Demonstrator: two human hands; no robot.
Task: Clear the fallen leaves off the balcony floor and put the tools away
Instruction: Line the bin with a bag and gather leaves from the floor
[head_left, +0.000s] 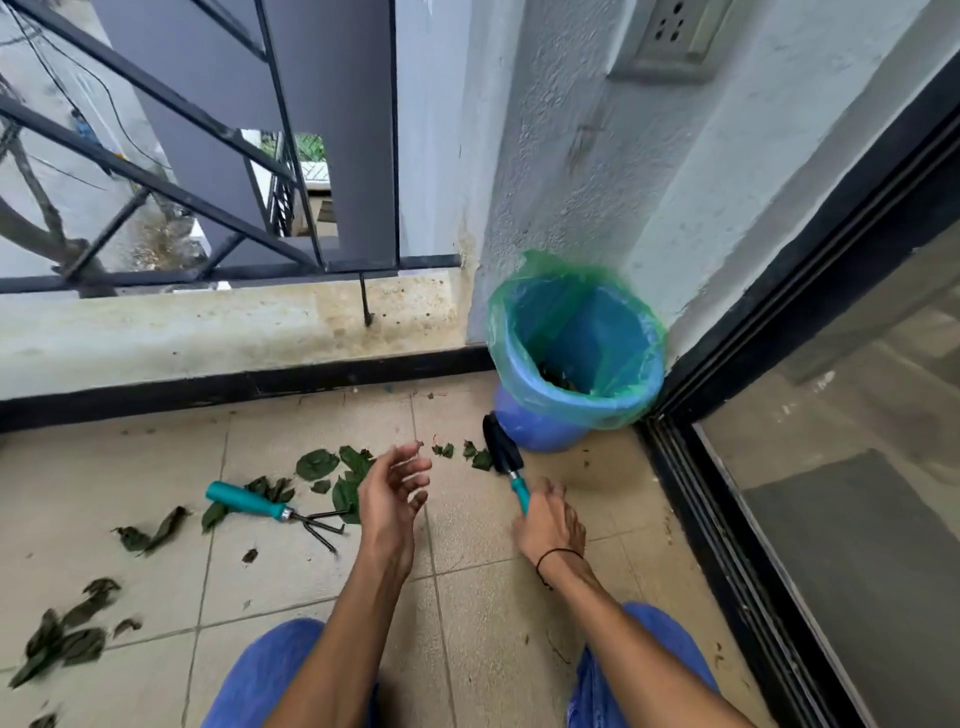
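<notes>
Just beyond the right hand (548, 522) stands a blue plastic bin (540, 426), lined with a thin green bag (524, 291) (a few dark leaves lie at its bottom). That hand grips the teal handle of a black trowel (501, 449), its long axis running up and away toward the bin, blade touching the bin's base. The left hand (392, 496) hovers empty, fingers loosely spread. Left of it a teal-handled hand rake (275, 508) lies flat on the beige tiles, prongs pointing toward that hand, among crumpled green leaves (332, 475).
</notes>
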